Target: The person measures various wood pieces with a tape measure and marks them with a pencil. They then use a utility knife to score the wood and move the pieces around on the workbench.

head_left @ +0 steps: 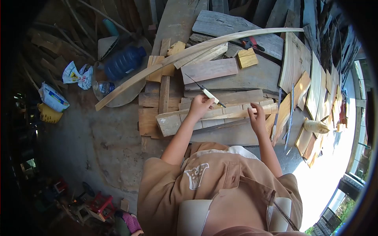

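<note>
My left hand point(201, 107) is closed around a slim tool with a cream handle point(211, 95). Its thin dark shaft points up and left, and a black end sticks out at the lower right. Beneath both hands lies a pale wooden beam point(167, 125) with cross lines marked along it, beside other strips. My right hand point(258, 120) is over the right part of this wood, thumb and fingers apart, with nothing seen in it. A pinkish board point(210, 70) lies just beyond the tool.
A long curved wooden strip point(197, 51) spans the bench. Red-handled pliers point(254, 44) and a yellowish block point(247, 58) lie at the back. A ruler-like strip point(290, 114) rests on boards at the right. A blue water jug point(125, 61) lies at the left.
</note>
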A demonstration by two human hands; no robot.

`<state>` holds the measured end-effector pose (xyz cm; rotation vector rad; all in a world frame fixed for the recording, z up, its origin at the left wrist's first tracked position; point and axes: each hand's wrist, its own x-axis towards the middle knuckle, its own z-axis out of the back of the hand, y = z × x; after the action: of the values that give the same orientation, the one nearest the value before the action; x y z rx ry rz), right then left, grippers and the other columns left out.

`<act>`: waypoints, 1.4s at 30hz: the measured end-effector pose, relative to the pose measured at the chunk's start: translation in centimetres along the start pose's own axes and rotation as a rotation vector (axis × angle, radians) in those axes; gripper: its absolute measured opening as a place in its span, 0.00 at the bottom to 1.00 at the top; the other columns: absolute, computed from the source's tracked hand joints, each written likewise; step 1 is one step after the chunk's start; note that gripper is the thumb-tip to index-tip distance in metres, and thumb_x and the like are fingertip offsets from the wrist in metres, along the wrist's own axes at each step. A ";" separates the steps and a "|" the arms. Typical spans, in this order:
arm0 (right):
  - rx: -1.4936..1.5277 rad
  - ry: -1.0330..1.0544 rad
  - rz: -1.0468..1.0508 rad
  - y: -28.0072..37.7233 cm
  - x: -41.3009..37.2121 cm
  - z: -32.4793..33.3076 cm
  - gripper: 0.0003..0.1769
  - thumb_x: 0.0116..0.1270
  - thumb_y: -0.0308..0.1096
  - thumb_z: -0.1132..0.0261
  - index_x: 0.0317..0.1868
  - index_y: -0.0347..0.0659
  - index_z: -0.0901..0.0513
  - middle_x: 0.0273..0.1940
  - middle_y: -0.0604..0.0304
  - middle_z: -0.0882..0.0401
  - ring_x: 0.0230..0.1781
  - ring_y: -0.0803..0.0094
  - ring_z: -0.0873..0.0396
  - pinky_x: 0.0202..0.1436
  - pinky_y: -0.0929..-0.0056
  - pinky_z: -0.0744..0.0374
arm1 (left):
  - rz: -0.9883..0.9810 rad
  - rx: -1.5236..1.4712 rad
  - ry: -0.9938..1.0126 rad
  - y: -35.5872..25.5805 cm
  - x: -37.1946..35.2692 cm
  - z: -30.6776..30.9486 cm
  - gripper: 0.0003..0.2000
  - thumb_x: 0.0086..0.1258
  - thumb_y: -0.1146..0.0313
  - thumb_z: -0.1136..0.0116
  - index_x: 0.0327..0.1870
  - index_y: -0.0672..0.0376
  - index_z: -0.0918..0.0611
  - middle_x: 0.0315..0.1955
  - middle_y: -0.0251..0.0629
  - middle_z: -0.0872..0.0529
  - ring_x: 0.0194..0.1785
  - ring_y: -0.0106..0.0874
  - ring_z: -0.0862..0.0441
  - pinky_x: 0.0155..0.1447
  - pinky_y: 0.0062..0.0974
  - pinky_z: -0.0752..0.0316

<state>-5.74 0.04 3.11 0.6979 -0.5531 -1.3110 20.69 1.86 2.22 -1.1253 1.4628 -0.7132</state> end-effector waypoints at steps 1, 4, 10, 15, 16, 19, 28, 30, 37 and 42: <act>0.034 0.088 0.043 2.8 0.3 -0.5 0.22 0.59 0.37 0.39 0.51 0.36 0.29 0.47 0.49 0.28 0.50 0.56 0.29 0.50 0.65 0.29 | 0.042 0.045 0.020 -0.5 -0.3 -1.2 0.10 0.61 0.70 0.44 0.38 0.68 0.24 0.29 0.38 0.19 0.28 0.23 0.22 0.29 0.18 0.25; 0.048 0.215 0.181 6.3 0.6 -2.1 0.25 0.56 0.39 0.37 0.53 0.37 0.30 0.48 0.47 0.27 0.49 0.54 0.28 0.49 0.64 0.29 | 0.012 0.105 0.151 1.2 -0.4 -3.5 0.11 0.61 0.71 0.44 0.40 0.68 0.24 0.33 0.39 0.19 0.35 0.25 0.21 0.37 0.22 0.24; 0.118 0.313 0.036 5.0 -0.4 -2.8 0.20 0.55 0.33 0.40 0.47 0.35 0.30 0.33 0.41 0.23 0.38 0.47 0.24 0.40 0.60 0.27 | 0.006 0.338 0.375 2.1 -1.8 -5.2 0.13 0.64 0.68 0.46 0.43 0.69 0.22 0.34 0.37 0.18 0.38 0.23 0.22 0.43 0.20 0.27; 0.257 0.332 -0.128 1.2 -2.9 -2.2 0.20 0.57 0.34 0.41 0.48 0.35 0.31 0.34 0.40 0.23 0.38 0.46 0.25 0.40 0.62 0.27 | 0.018 0.407 0.549 1.1 -3.1 -7.3 0.13 0.65 0.67 0.46 0.45 0.67 0.22 0.34 0.34 0.18 0.38 0.21 0.24 0.45 0.20 0.30; 0.257 0.264 -0.155 1.0 -3.4 -1.9 0.19 0.59 0.35 0.41 0.49 0.35 0.32 0.33 0.41 0.23 0.34 0.49 0.24 0.37 0.63 0.27 | 0.009 0.397 0.547 1.1 -3.3 -7.9 0.14 0.64 0.66 0.46 0.45 0.67 0.22 0.34 0.35 0.18 0.38 0.22 0.24 0.45 0.21 0.30; 0.348 0.159 -0.267 0.7 -4.9 -0.2 0.18 0.65 0.41 0.46 0.46 0.34 0.32 0.26 0.48 0.24 0.23 0.63 0.24 0.28 0.68 0.27 | -0.019 0.510 0.525 2.1 -3.4 -9.1 0.16 0.63 0.64 0.44 0.45 0.67 0.22 0.35 0.38 0.18 0.39 0.25 0.23 0.46 0.23 0.29; 0.576 -0.209 -0.369 -6.5 -8.4 3.7 0.16 0.66 0.39 0.47 0.43 0.32 0.30 0.30 0.55 0.24 0.24 0.73 0.22 0.29 0.76 0.27 | -0.391 1.057 0.377 3.2 -0.4 -13.1 0.20 0.58 0.59 0.42 0.45 0.67 0.23 0.41 0.49 0.20 0.47 0.41 0.24 0.53 0.33 0.31; 0.430 -0.107 -0.421 -7.2 -9.2 5.2 0.16 0.63 0.36 0.43 0.42 0.30 0.27 0.33 0.55 0.23 0.32 0.72 0.20 0.36 0.73 0.26 | -0.463 1.147 0.393 3.4 0.8 -15.0 0.21 0.58 0.58 0.42 0.45 0.67 0.23 0.42 0.50 0.21 0.51 0.43 0.26 0.55 0.34 0.33; -0.032 -0.115 -0.553 -9.5 -9.6 8.2 0.19 0.62 0.43 0.45 0.40 0.32 0.25 0.33 0.43 0.22 0.34 0.55 0.21 0.39 0.61 0.26 | -0.650 1.425 0.356 6.6 5.6 -22.9 0.30 0.57 0.52 0.44 0.56 0.63 0.33 0.57 0.47 0.32 0.64 0.41 0.41 0.60 0.40 0.38; -0.296 -0.077 -0.610 -8.9 -8.2 10.4 0.23 0.62 0.51 0.46 0.34 0.34 0.24 0.30 0.44 0.22 0.30 0.49 0.23 0.35 0.57 0.26 | -0.577 1.499 0.379 8.5 6.7 -24.0 0.33 0.58 0.47 0.48 0.58 0.63 0.35 0.60 0.46 0.34 0.66 0.40 0.42 0.61 0.39 0.39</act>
<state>-20.69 5.59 3.84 0.5884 -0.1949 -1.9482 -4.27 -4.79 -2.90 -0.1543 0.4546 -2.0190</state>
